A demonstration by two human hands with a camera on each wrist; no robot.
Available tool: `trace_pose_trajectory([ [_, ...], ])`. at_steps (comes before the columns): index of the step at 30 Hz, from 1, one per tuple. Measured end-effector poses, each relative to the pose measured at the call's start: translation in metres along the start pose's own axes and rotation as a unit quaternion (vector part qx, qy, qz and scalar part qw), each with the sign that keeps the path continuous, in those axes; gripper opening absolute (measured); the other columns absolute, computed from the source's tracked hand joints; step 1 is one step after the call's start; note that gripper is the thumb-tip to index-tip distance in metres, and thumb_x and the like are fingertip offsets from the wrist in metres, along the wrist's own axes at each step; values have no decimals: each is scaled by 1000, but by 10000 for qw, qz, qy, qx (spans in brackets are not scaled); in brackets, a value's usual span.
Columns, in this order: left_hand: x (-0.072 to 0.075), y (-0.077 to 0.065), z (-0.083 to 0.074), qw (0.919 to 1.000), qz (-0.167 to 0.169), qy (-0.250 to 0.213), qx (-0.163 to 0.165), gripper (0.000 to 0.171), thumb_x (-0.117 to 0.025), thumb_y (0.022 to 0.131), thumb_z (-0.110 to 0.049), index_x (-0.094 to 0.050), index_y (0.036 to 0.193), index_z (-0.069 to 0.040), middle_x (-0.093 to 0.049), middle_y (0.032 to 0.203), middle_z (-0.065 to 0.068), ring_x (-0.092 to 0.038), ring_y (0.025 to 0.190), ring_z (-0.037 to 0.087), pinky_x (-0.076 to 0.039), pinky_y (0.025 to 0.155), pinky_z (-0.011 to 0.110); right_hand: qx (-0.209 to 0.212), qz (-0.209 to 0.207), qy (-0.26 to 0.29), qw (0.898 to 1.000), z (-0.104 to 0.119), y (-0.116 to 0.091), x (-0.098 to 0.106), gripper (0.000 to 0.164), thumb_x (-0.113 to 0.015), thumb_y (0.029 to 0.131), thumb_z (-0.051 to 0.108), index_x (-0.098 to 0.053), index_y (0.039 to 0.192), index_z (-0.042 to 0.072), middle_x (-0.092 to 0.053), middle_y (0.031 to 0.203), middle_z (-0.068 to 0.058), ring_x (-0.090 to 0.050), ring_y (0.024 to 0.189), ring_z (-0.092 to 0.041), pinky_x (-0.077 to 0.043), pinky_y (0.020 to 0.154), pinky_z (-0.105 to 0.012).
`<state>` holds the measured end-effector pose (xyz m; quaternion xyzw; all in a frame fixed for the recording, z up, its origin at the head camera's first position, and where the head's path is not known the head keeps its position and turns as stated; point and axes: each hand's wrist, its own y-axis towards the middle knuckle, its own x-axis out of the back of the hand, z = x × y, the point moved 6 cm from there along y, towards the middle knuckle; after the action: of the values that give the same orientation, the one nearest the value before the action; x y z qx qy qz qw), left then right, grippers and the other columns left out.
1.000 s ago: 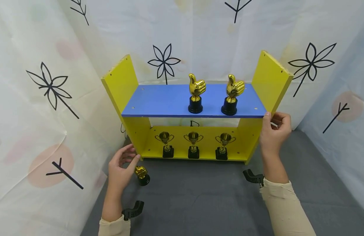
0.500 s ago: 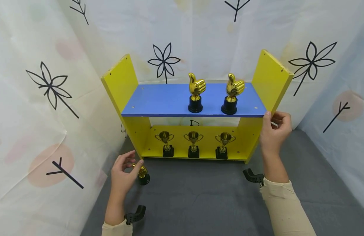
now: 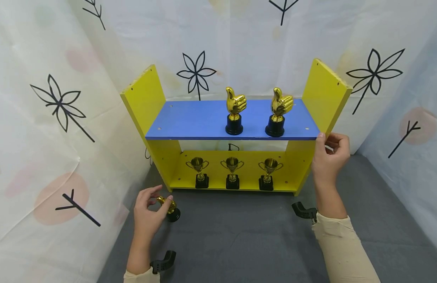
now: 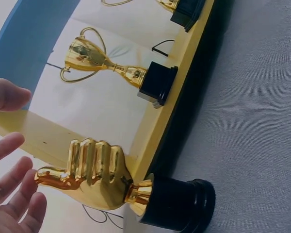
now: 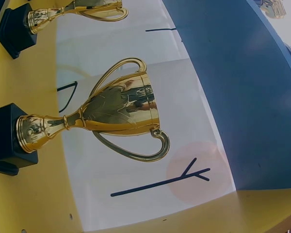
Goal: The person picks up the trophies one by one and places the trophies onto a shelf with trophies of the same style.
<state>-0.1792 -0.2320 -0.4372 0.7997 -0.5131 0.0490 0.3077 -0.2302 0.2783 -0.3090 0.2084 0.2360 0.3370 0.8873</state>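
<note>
A gold thumbs-up trophy [image 4: 99,177] on a black round base stands on the grey cloth, off the front left corner of a yellow and blue shelf unit [image 3: 232,139]. My left hand [image 3: 147,210] is above it with fingers spread apart. In the left wrist view the fingertips [image 4: 31,187] are right at the trophy's gold thumb. My right hand [image 3: 329,159] grips the unit's right side panel, thumb at the front edge by the blue board. Two more thumbs-up trophies, a middle one [image 3: 234,112] and a right one [image 3: 278,113], stand on the blue board.
On the yellow lower board stand three gold cup trophies: a left one [image 3: 199,173], a middle one [image 3: 232,173] and a right one [image 3: 269,174]. Yellow side panels rise above the blue board, the left panel [image 3: 144,98] included. A patterned white curtain [image 3: 246,47] hangs behind.
My left hand has moved down and slightly right, from beside the unit's left panel to the thumbs-up trophy on the cloth. My right hand has stayed on the panel.
</note>
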Motion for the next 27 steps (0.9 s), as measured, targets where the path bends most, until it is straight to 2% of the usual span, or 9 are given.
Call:
trace_pose_trajectory([
  [8, 0, -6, 0, 9986, -302, -428, -95, 40, -88, 86, -5, -76, 124, -9, -64, 127, 11, -60, 109, 23, -48, 91, 15, 27, 10, -17, 10000, -1, 1, 0, 14, -68, 99, 14, -63, 93, 26, -58, 94, 16, -58, 84, -5, -51, 78, -22],
  [15, 0, -3, -12, 9960, -499, -658, -350, 42, -85, 83, 9, -74, 122, 1, -61, 125, 23, -58, 104, 10, -47, 88, 5, 40, -40, -83, 9999, -3, 2, 1, 10, -69, 98, 15, -65, 95, 24, -60, 95, 15, -59, 83, -5, -51, 78, -22],
  [19, 0, -2, -19, 9944, -612, -724, -478, 40, -83, 81, 13, -73, 120, 6, -60, 122, 30, -57, 101, 4, -46, 84, 6, 45, -39, -91, 9999, -3, 2, -1, 13, -69, 98, 14, -64, 94, 26, -59, 95, 15, -59, 84, -5, -51, 78, -21],
  [27, 2, -2, -5, 9958, -645, -473, -441, 39, -88, 84, 0, -77, 121, -6, -64, 119, 16, -57, 96, 19, -46, 82, 15, 27, -98, -13, 9999, -2, 1, 1, 14, -69, 97, 12, -66, 93, 25, -59, 93, 14, -60, 83, -5, -50, 73, -20],
])
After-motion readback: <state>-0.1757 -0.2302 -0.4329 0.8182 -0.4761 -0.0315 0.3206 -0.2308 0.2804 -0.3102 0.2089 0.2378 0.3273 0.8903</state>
